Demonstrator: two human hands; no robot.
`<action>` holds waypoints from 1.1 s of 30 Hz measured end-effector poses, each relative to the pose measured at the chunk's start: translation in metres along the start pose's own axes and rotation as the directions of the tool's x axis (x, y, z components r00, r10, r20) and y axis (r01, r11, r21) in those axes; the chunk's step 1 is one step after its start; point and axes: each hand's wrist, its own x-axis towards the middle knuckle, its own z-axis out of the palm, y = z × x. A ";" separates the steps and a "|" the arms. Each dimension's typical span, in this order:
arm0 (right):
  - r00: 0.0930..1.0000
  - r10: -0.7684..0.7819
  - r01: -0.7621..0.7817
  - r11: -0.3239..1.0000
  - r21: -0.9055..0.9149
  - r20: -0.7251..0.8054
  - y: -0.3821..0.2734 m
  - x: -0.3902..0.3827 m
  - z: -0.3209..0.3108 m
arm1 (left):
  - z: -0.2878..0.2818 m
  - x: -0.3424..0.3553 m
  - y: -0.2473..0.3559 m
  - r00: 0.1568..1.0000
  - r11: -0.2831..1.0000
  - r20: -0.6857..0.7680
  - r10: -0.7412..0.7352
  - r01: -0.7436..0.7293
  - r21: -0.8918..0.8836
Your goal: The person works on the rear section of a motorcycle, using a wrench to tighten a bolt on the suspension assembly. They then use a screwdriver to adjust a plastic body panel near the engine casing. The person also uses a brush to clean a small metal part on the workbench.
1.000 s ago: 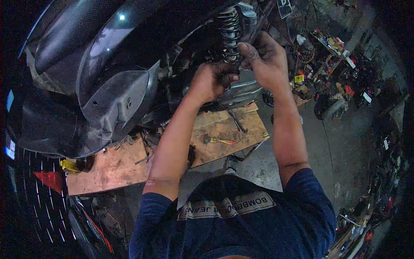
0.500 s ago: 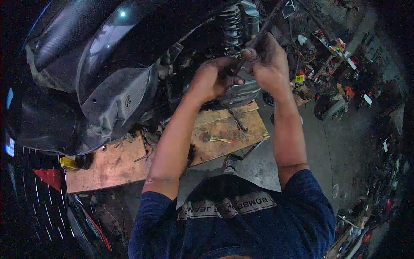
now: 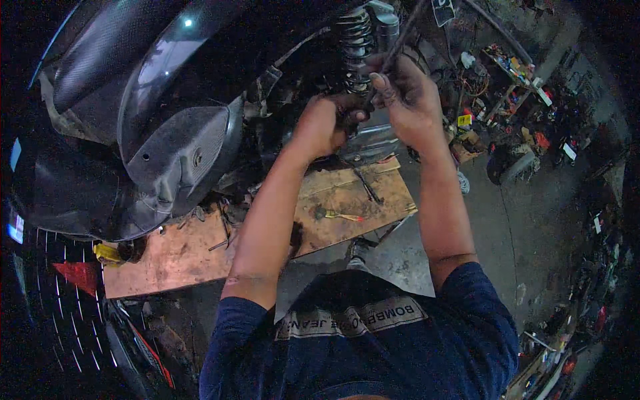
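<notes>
A dark cable or hose (image 3: 405, 39) slants down from the top edge between my hands, beside the motorcycle's coil-spring shock absorber (image 3: 355, 48). My right hand (image 3: 415, 107) is closed on it, thumb laid along it and fingers curled around. My left hand (image 3: 325, 127) is closed at its lower end, just left of and below the right; its fingers are partly hidden and dark with grime. Behind both hands lies a grey metal engine part (image 3: 375, 141). Black body panels of the motorcycle (image 3: 183, 157) fill the upper left.
Below the motorcycle lies a stained wooden board (image 3: 180, 260), bearing a small paintbrush (image 3: 343, 215) and dark cables (image 3: 368, 187). A yellow object (image 3: 107, 253) sits by its left end. At right, a cluttered rack (image 3: 517, 73) and scattered parts cover the floor.
Both hands have shifted slightly left, staying closed on the dark cable. My right thumb and fingers sit in a slightly different position along it.
</notes>
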 end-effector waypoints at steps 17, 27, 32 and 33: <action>0.994 0.014 -0.033 0.982 -0.187 -0.105 0.015 0.004 0.002 | -0.009 0.003 0.022 0.989 0.968 0.089 -0.116 0.092 0.233; 0.975 0.186 -0.205 0.964 -0.171 -0.119 0.033 0.016 -0.001 | -0.023 0.012 0.117 0.393 0.416 -0.233 0.890 -0.487 0.768; 0.990 -0.111 0.074 0.932 -0.354 -0.085 0.022 0.006 0.001 | -0.031 0.086 0.141 0.430 0.185 -0.097 0.897 -0.168 0.968; 0.978 -0.194 0.153 0.921 -0.359 -0.080 0.021 0.006 0.002 | -0.037 0.091 0.140 0.470 0.129 -0.086 0.878 -0.060 0.990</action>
